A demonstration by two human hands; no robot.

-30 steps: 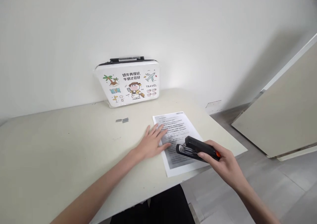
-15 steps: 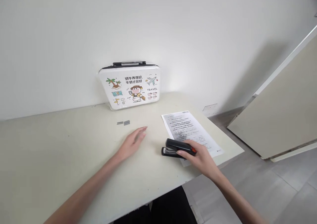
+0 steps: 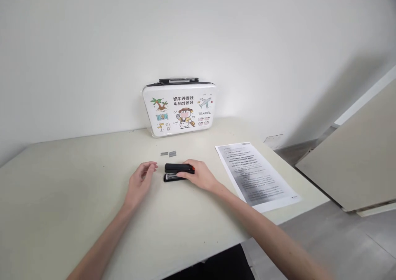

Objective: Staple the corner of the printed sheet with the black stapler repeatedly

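Note:
My right hand (image 3: 201,175) grips a black stapler (image 3: 177,168) by its rear end, near an orange-red patch. The stapler's front points left, with a gap between its top arm and base. Left of it, my left hand (image 3: 140,181) is held just above the table with its fingers loosely curved and apart, touching nothing. Strips of grey staples (image 3: 172,153) lie on the table just beyond the stapler. To the right lies a printed sheet of paper (image 3: 247,168), partly shaded by my right arm.
A white cartoon-printed case (image 3: 179,111) with a black handle stands upright against the wall (image 3: 154,32). The pale table (image 3: 77,189) ends at a right edge near a light panel (image 3: 346,156) and grey floor.
My right hand has carried the stapler left, off the paper, to near the staples. My left hand now lies closer to the stapler's front. The view has turned slightly left.

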